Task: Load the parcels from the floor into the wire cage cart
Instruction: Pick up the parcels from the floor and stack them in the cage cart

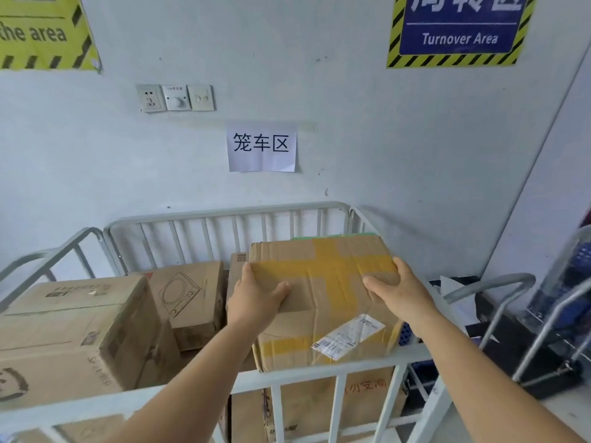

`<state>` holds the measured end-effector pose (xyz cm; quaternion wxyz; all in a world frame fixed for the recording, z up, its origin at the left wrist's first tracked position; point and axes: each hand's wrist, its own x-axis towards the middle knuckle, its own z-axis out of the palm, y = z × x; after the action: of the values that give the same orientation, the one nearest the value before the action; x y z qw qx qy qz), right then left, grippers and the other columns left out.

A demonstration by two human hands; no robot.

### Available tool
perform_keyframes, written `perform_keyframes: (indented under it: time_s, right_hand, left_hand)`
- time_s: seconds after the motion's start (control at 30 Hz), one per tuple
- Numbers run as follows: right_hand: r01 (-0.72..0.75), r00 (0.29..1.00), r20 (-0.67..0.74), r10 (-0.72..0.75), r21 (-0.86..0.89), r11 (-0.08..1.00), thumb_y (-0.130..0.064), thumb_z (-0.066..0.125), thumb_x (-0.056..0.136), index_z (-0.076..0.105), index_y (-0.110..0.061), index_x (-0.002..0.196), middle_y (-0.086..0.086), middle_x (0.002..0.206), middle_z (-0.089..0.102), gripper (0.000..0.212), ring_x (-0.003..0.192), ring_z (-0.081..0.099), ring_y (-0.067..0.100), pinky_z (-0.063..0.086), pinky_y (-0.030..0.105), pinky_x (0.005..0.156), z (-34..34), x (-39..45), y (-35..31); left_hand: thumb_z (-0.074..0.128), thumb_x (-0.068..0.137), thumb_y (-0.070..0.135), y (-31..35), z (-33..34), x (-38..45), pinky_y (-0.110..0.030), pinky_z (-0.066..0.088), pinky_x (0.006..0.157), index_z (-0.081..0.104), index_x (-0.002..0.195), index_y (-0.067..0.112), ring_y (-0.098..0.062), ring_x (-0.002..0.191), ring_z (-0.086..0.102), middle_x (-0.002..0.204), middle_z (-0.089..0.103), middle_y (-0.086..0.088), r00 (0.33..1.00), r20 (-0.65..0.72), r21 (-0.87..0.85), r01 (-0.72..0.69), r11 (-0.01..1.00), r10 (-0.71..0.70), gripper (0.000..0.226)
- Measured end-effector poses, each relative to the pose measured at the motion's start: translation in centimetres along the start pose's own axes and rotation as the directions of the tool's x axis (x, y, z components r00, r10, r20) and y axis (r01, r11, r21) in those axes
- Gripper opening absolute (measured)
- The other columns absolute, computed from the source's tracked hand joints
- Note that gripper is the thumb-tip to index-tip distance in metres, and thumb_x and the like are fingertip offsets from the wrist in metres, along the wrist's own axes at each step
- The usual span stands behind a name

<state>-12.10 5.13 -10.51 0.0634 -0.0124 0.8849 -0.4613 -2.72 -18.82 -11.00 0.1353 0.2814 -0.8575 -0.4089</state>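
Observation:
A cardboard parcel (323,282) with yellow tape and a white shipping label sits high in the right half of the grey wire cage cart (224,215), on top of other boxes. My left hand (256,298) grips its near-left top edge. My right hand (396,292) grips its right top edge. Both arms reach over the cart's front rail (319,374). A large box (73,330) fills the cart's left side, and a smaller box with a line drawing (188,298) stands behind it in the middle.
The cart stands against a white wall with a paper sign (261,147), a socket panel (176,97) and two hazard-striped signs. A second metal trolley (499,282) and dark items stand to the right.

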Motion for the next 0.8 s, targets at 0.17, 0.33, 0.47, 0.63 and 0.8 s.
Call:
perform_keyframes:
  time_s: [0.17,0.33,0.47,0.63,0.8]
  right_hand:
    - [0.011,1.000,-0.006,-0.011,-0.017,1.000,-0.053,0.068,0.081,0.023,-0.026,0.153,-0.002,0.147,0.045,0.089,0.133,0.044,0.023,0.039,0.046,0.108,-1.1,4.2,0.2]
    - [-0.004,1.000,0.018,0.006,-0.081,0.997,-0.046,0.069,0.083,0.024,-0.025,0.152,-0.001,0.150,0.040,0.085,0.136,0.039,0.024,0.037,0.045,0.107,-1.3,6.4,1.4]
    - [-0.056,0.997,0.050,0.060,-0.075,0.996,-0.043,0.069,0.084,0.022,-0.028,0.153,-0.001,0.151,0.038,0.085,0.135,0.040,0.025,0.038,0.045,0.104,-0.9,7.3,3.3]
    - [-0.121,0.990,0.066,0.122,-0.026,0.992,-0.046,0.069,0.082,0.020,-0.032,0.152,-0.001,0.151,0.039,0.087,0.135,0.040,0.025,0.038,0.049,0.108,-0.3,8.1,5.2]
    - [-0.120,0.989,0.073,0.125,-0.078,0.990,-0.051,0.066,0.082,0.018,-0.031,0.153,0.000,0.154,0.035,0.088,0.138,0.036,0.026,0.035,0.052,0.110,-0.2,8.8,5.4]
  left_hand:
    - [0.062,0.081,0.056,1.1,3.0,3.6,-0.042,0.051,0.090,0.027,0.144,0.021,-0.029,0.107,0.058,0.123,0.057,-0.005,0.997,0.054,0.038,0.056,0.998,-0.058,0.080]
    - [0.065,0.083,0.049,0.7,6.4,4.5,-0.041,0.051,0.089,0.029,0.141,0.015,-0.027,0.106,0.058,0.123,0.057,-0.005,0.989,0.107,0.028,0.102,0.994,-0.104,0.077]
    - [0.069,0.080,0.050,0.1,8.5,4.7,-0.043,0.053,0.088,0.025,0.145,0.017,-0.026,0.107,0.059,0.127,0.055,-0.002,0.983,0.118,0.016,0.139,0.990,-0.139,0.085]
    - [0.072,0.074,0.053,-0.2,9.7,5.2,-0.045,0.049,0.094,0.025,0.145,0.019,-0.027,0.115,0.054,0.129,0.054,-0.003,0.985,0.115,0.016,0.129,0.992,-0.130,0.091]
    - [0.068,0.077,0.055,0.0,10.1,5.9,-0.045,0.051,0.091,0.023,0.146,0.019,-0.029,0.112,0.056,0.133,0.050,-0.006,0.981,0.146,0.042,0.124,0.991,-0.129,0.090]
